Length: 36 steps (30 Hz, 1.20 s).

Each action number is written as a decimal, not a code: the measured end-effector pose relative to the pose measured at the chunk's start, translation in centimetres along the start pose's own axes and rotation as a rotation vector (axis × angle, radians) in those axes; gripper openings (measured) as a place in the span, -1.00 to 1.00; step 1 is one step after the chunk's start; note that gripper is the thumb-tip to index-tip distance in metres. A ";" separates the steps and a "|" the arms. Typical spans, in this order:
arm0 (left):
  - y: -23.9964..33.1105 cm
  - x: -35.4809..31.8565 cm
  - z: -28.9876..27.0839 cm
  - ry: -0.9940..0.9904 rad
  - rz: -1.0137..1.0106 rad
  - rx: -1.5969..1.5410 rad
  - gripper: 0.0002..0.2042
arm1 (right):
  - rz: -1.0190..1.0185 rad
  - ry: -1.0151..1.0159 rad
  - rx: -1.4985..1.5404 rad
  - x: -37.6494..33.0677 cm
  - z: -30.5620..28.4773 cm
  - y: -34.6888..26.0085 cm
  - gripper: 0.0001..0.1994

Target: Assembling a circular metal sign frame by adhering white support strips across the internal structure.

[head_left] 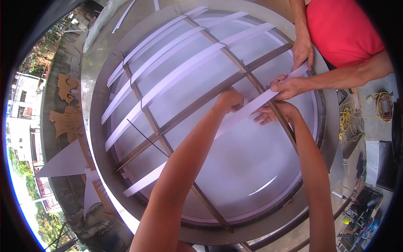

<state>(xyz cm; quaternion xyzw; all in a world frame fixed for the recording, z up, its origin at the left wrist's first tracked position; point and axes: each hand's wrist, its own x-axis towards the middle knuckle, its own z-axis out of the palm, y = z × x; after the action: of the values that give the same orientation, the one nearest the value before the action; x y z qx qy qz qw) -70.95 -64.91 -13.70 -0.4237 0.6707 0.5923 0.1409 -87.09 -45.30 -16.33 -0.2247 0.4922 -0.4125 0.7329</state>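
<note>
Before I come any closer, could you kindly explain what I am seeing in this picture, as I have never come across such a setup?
Certainly. There is no machine here: a person works with bare hands, and a wide fisheye camera on their head looks down, so straight edges bend. Below is a large round frame crossed by brown bars, with pale strips lying across them. One loose strip slants toward the right: a co-worker's nearer hand grips it, and the co-worker's other hand is at its upper end. The wearer's right hand is open beneath it; the left hand is beside it, its grip unclear.
</note>
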 end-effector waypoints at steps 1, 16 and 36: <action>0.0 -0.1 -0.2 -0.008 0.014 0.066 -0.73 | 0.020 0.012 -0.027 -0.1 0.1 0.0 -0.44; -0.8 -2.8 -0.7 0.107 0.197 0.580 -0.76 | -0.055 0.634 0.003 -5.4 0.9 0.2 -0.67; -0.9 -5.2 -0.7 0.148 0.422 0.159 -0.79 | -0.824 1.293 -0.289 -7.1 9.0 -0.4 -0.75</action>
<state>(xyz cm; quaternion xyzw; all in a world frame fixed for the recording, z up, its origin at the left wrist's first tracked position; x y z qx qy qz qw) -66.96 -63.46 -10.53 -0.3039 0.7975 0.5211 -0.0027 -80.33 -40.30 -8.53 -0.1976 0.7474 -0.6322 0.0515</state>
